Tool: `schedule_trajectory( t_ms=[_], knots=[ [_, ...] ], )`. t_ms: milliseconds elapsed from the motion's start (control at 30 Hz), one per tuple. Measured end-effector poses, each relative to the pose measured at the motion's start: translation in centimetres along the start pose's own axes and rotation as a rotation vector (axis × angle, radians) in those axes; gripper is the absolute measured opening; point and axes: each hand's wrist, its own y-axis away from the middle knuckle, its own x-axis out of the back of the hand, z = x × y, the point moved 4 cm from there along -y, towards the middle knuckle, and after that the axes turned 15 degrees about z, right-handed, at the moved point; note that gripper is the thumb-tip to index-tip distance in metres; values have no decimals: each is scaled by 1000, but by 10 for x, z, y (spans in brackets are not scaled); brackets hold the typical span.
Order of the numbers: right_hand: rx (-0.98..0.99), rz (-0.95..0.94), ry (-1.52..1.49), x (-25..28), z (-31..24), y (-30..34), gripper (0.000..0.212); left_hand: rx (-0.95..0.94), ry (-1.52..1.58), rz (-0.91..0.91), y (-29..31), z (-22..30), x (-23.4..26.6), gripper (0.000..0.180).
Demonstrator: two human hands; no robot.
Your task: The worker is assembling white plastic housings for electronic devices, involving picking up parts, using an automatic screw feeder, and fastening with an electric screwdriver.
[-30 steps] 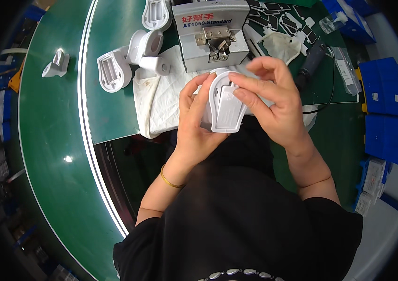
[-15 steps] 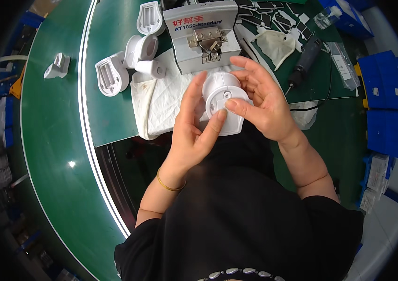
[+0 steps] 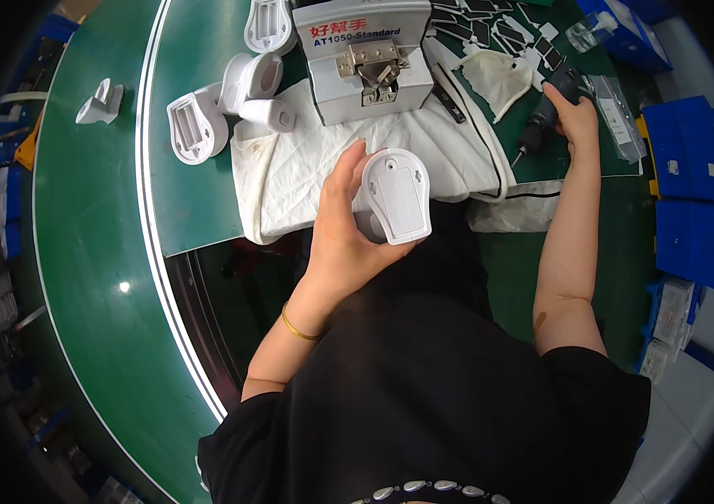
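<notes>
In front of my body, my left hand (image 3: 342, 231) is closed around a white plastic housing (image 3: 401, 197). A fitted cover with a small screw hole at its top faces up toward me. My right hand (image 3: 574, 118) reaches out to the far right, its fingers around the body of a dark electric screwdriver (image 3: 542, 118) lying on the green bench. The screwdriver's bit points down and to the left. Part of my right hand's grip is hidden behind the tool.
A grey metal machine (image 3: 370, 63) stands on a white cloth (image 3: 290, 189) at the bench's far edge. Several white housings (image 3: 197, 126) lie left of it. Another white part (image 3: 101, 102) sits on the left green surface (image 3: 92, 252). Blue bins (image 3: 689, 147) line the right.
My right hand has left the white housing and moved right to the electric screwdriver. My left hand now holds the housing alone, its covered side turned up toward me.
</notes>
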Motion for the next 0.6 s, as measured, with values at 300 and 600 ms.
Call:
schedule_trajectory(
  t_ms=[300,600],
  knots=[
    [-444,-351,-1234,-24,-21,26,38,96,40,-23,17,-42,-3,96],
    [301,-506,-1715,79,-229,147,32,-111,-15,-52,21,-47,-2,70]
  ],
)
